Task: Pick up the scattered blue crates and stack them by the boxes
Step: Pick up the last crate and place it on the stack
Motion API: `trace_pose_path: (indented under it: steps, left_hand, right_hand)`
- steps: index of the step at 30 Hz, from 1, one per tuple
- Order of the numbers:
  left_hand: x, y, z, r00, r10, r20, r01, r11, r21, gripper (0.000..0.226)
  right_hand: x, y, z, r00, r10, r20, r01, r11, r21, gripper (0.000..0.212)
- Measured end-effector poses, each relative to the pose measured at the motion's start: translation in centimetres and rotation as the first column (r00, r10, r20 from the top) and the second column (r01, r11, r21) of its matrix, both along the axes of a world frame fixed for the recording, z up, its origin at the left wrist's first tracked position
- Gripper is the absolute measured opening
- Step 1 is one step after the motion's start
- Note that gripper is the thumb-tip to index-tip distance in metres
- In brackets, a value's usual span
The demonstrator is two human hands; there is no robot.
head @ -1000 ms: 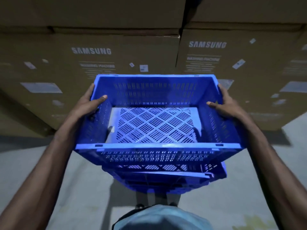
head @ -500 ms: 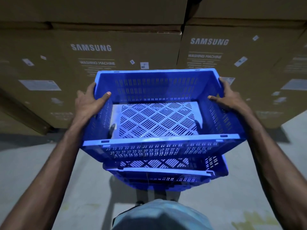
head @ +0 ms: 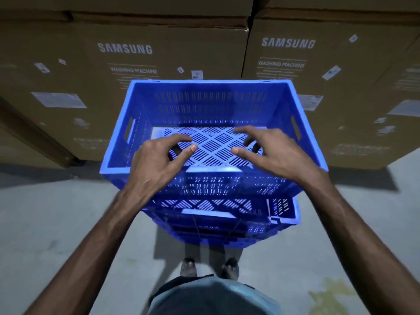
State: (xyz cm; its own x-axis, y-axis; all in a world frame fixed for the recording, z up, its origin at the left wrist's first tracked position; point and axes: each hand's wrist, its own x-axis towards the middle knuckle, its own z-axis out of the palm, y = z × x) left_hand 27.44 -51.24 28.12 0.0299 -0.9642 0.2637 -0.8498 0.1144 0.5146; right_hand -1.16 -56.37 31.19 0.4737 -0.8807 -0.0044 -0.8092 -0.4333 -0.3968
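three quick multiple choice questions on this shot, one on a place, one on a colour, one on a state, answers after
1. Where does the top crate sit? A on the bare floor B on other crates C on a cardboard box
2. What colour is it? A red B blue C green
3. What do the left hand and right hand hold? A nothing B its rim C a label
Answers: B, crates show beneath it; B, its walls are blue; A, fingers spread, gripping nothing.

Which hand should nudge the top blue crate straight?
Probably left. The top blue plastic crate overhangs the blue crates below more on that side, and the left hand hovers nearest that corner. The right hand is farther.
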Motion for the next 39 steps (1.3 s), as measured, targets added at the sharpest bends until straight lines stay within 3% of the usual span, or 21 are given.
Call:
trace_pose_path:
  steps: [3,8,13,20,31,39]
  left_hand:
    - [-0.1,1.4,-1.3,0.998,-0.005,0.061,0.005,1.000,0.002,0.044]
    - [1.2,3.1,-3.1,0.976,-0.083,0.202,0.101,0.991,-0.082,0.047]
    - [0.7,3.0,-4.9,0.892,-0.011,0.452,0.117,0.972,-0.206,0.051]
    - [0.5,2.7,-5.5,0.903,0.060,0.425,0.064,0.960,-0.272,0.055]
    - [-1.5,3.5,-6.0,0.899,0.124,0.421,0.010,0.953,-0.302,0.060]
    - [1.3,3.0,-6.0,0.891,0.088,0.446,0.092,0.926,-0.367,0.063]
  right_hand:
    - [0.7,1.4,-2.1,0.997,0.022,-0.072,-0.025,0.999,-0.039,0.066]
    - [-0.3,3.2,-5.2,0.938,-0.127,-0.322,0.012,0.941,-0.338,0.088]
    - [-1.2,4.3,-6.2,0.928,-0.256,-0.270,0.111,0.884,-0.455,0.080]
    - [-1.2,4.2,-6.6,0.922,-0.265,-0.282,0.069,0.831,-0.552,0.079]
    - [-2.6,3.7,-6.3,0.923,-0.241,-0.301,0.042,0.838,-0.544,0.080]
    - [-0.5,7.1,-5.9,0.922,-0.289,-0.259,0.111,0.836,-0.538,0.075]
